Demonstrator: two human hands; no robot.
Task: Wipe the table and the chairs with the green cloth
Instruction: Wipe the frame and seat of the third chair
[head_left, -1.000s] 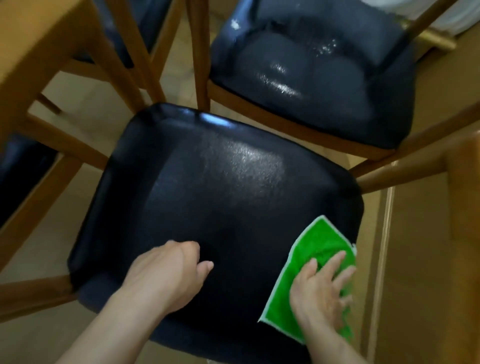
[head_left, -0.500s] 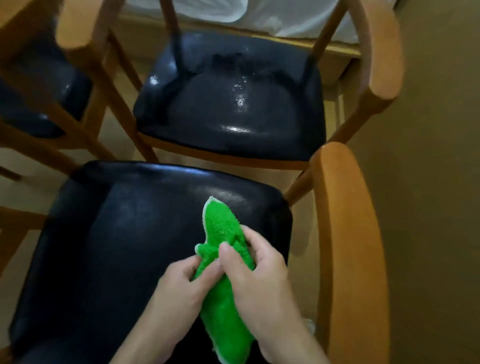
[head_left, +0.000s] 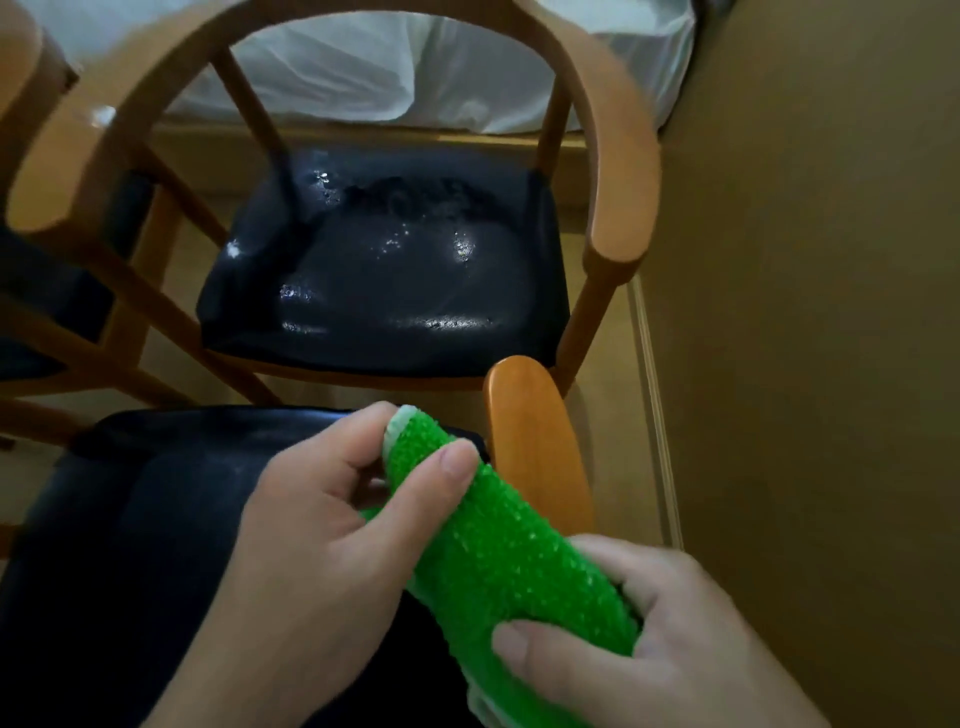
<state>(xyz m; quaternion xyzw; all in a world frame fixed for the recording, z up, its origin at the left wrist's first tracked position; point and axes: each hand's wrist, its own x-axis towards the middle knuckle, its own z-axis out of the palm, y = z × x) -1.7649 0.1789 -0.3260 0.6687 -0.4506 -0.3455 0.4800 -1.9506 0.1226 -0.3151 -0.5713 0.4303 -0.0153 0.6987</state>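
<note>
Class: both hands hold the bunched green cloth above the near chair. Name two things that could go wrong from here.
1. The green cloth is rolled up between the left hand and right hand; wiping like that may cover little surface.
2. The far chair seat shows shiny specks, perhaps damp, which might get missed.

Green cloth (head_left: 498, 551) lower end hidden by right hand (head_left: 649, 639); near chair (head_left: 130, 519) cropped.
</note>
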